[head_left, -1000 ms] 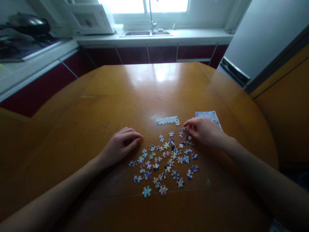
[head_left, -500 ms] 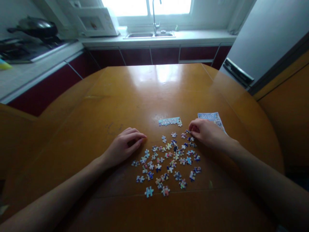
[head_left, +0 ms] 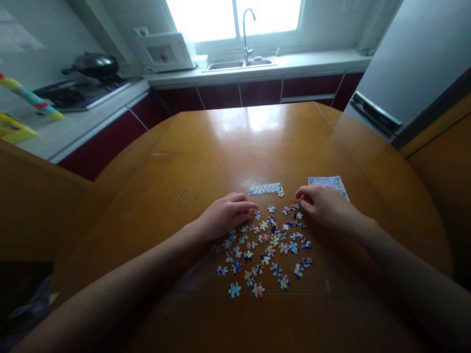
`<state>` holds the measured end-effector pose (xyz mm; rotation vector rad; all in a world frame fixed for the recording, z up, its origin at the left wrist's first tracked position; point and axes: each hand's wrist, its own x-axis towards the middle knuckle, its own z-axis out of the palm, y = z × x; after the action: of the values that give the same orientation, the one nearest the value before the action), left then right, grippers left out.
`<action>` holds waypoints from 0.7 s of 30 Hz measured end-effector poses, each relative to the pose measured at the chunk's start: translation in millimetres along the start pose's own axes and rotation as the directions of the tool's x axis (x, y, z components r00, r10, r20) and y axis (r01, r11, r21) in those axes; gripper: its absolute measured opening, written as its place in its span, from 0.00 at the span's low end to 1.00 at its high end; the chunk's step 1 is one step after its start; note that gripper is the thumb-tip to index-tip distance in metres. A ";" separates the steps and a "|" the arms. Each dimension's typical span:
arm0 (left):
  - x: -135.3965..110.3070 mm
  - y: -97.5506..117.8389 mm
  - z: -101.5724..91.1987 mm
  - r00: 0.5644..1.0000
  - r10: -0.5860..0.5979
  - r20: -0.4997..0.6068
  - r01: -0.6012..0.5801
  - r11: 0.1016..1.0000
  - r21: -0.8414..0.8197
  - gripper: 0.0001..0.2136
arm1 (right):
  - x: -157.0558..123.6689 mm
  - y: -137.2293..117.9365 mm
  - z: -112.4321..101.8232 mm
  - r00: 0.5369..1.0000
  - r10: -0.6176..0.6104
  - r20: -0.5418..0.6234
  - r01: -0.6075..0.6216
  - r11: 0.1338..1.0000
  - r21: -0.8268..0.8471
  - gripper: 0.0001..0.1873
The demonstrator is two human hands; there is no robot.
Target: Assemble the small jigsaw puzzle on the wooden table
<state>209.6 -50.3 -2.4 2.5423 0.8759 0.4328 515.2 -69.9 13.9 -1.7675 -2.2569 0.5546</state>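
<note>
My left hand [head_left: 228, 214] reaches over the left edge of a spread of loose jigsaw pieces [head_left: 274, 239]. Its fingers are stretched and the thumb is apart, with the fingertips right beside a single jigsaw piece [head_left: 256, 214]; whether they touch it I cannot tell. My right hand [head_left: 329, 205] hovers at the upper right of the spread, fingers loosely bent and nothing visible in them. Just below its fingertips lie a few small pieces [head_left: 295, 207]. Beyond both hands is a joined strip of puzzle [head_left: 265, 189], light blue with lettering. A printed picture sheet [head_left: 333, 182] is partly hidden behind my right hand.
Everything lies on a glossy brown wooden table [head_left: 213, 152]. Past it are a counter with a sink [head_left: 241, 64], a microwave [head_left: 169, 51] and a stove with a pan [head_left: 96, 65]. A grey fridge [head_left: 412, 63] stands at the right.
My left hand has moved right and forward to the single piece near the strip. My right hand has drawn slightly back from the small pieces. The camera view has shifted.
</note>
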 end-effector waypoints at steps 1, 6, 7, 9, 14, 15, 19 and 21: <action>4.0 0.3 0.5 1.000 -0.013 0.014 0.013 1.000 -0.024 0.10 | -0.4 -1.3 -0.7 1.000 0.006 0.001 -0.006 1.000 -0.001 0.10; 17.8 1.8 -0.8 0.997 -0.045 0.068 0.053 0.991 -0.120 0.05 | -3.0 -9.7 -5.2 1.000 0.023 -0.007 -0.023 1.000 0.021 0.09; 19.8 2.0 -2.2 0.996 -0.044 0.078 0.054 0.989 -0.136 0.04 | -3.3 -10.9 -6.0 1.000 0.020 -0.013 -0.020 0.999 0.027 0.08; 23.3 2.0 -5.3 0.994 -0.039 0.098 0.055 0.985 -0.166 0.03 | -3.6 -12.3 -7.3 0.999 0.016 -0.029 -0.015 0.999 0.036 0.08; 29.1 -0.4 -8.4 0.995 -0.025 0.097 0.044 0.980 -0.194 0.03 | -1.6 -14.2 -6.0 0.997 -0.002 -0.080 0.011 0.994 0.111 0.07; 30.3 -0.7 -7.9 0.995 -0.039 0.088 0.056 0.977 -0.204 0.04 | -1.1 -15.6 -4.3 0.995 -0.012 -0.097 0.027 0.987 0.158 0.07; 39.4 3.8 -5.0 0.992 -0.127 0.018 0.126 0.941 -0.313 0.04 | -1.1 -26.8 7.0 0.989 -0.034 -0.144 0.092 0.900 0.426 0.04; 46.2 9.3 -4.2 0.987 -0.154 -0.037 0.130 0.920 -0.369 0.05 | -2.2 -33.8 12.6 0.990 -0.036 -0.138 0.106 0.829 0.549 0.05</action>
<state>247.4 -26.2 12.8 2.1194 0.9015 0.5782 481.0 -80.9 16.9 -1.3708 -1.8120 0.9456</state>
